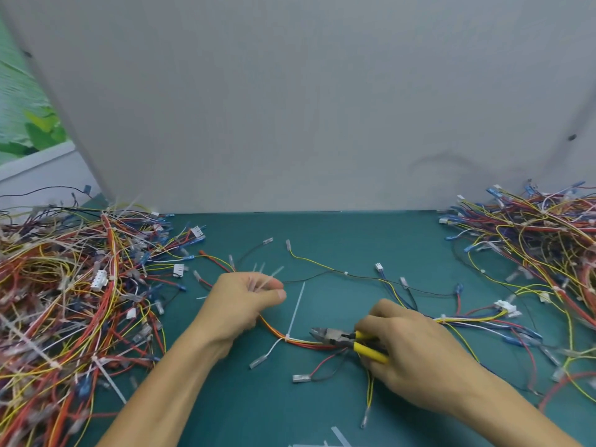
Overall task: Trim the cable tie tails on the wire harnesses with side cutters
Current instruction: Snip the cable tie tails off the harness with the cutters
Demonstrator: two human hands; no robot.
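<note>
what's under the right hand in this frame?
Side cutters: yellow handles show below the fingers, the head sticks out toward the orange harness. Blue and yellow wires run in beneath the right hand. Handle ends and the wires' path are covered.

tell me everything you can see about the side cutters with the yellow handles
The side cutters have a dark metal head and two yellow plastic-looking handles, which the right hand grips, hiding their ends. They lie low, nearly flat, above the green table mat, nose pointing left toward the white cable tie tail standing up from the orange and red wire bundle. Whether the jaws are open is unclear.
</note>
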